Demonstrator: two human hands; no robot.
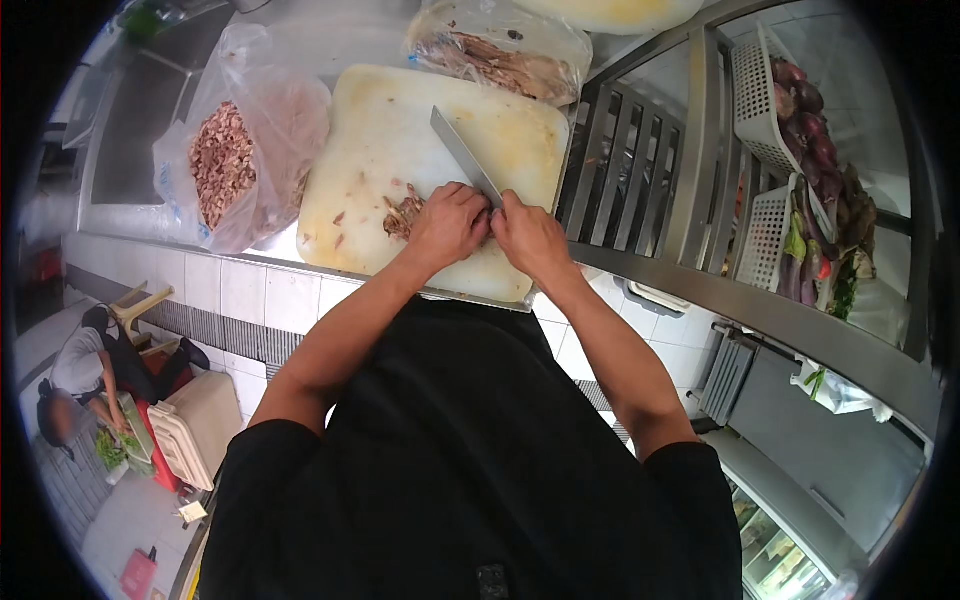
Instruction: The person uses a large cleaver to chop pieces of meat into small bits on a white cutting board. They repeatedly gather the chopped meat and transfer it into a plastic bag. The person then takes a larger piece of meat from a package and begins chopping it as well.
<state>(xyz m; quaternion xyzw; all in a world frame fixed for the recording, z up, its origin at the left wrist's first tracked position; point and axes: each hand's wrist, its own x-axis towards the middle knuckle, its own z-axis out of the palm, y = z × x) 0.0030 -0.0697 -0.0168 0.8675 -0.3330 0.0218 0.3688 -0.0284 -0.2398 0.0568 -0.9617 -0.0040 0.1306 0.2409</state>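
On a worn white plastic cutting board (360, 157), my right hand (527, 234) grips a broad-bladed kitchen knife (463, 150) near its base; the handle is hidden by my fingers. The blade points up and to the left over the board. My left hand (450, 225) presses down with curled fingers on brownish meat pieces (403, 215), right beside the knife. Small scraps lie on the board's left part. Left of the board stands an open plastic bag of diced meat (223, 161). Beyond the board's far edge, another clear bag holds long strips of meat (502, 64).
A steel sink (142, 135) lies at the left. On the right is a slatted steel rack (634, 172), with white baskets (765, 232) of onions and eggplants beyond. Another board (622, 11) is at the top. Lower left, a seated person (82, 360) handles leafy greens.
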